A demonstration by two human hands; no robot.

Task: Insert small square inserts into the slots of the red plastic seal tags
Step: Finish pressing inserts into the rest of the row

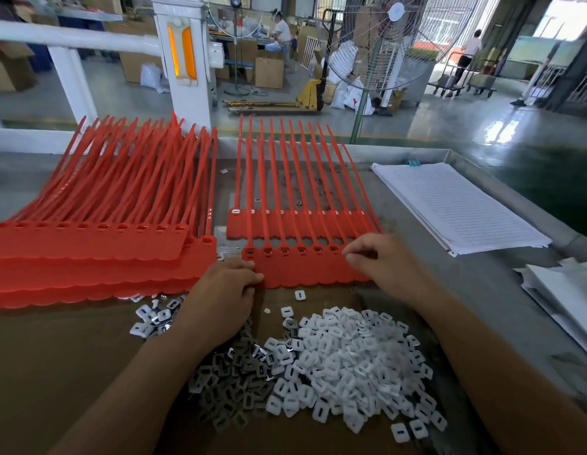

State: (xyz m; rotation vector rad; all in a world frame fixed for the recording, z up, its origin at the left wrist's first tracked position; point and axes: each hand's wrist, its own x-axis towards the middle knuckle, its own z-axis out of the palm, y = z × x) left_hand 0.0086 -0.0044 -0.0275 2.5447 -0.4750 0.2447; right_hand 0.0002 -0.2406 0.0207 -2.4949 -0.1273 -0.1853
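Seal tags [305, 272] are gripped at their nine-o'clock edge by the left hand [224, 290]. Right hand [380, 257] fingertips are pressed together at three o'clock; contents cannot be told.

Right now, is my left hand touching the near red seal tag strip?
Touching. Head view: left hand fingertips hold the red seal tag strip at its left edge.

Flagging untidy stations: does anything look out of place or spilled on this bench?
Slightly. A few white inserts lie loose between the straps of the rear tag strip, away from the main insert pile. The front tag strip, held by the left hand, lies straight. Nothing looks damaged.
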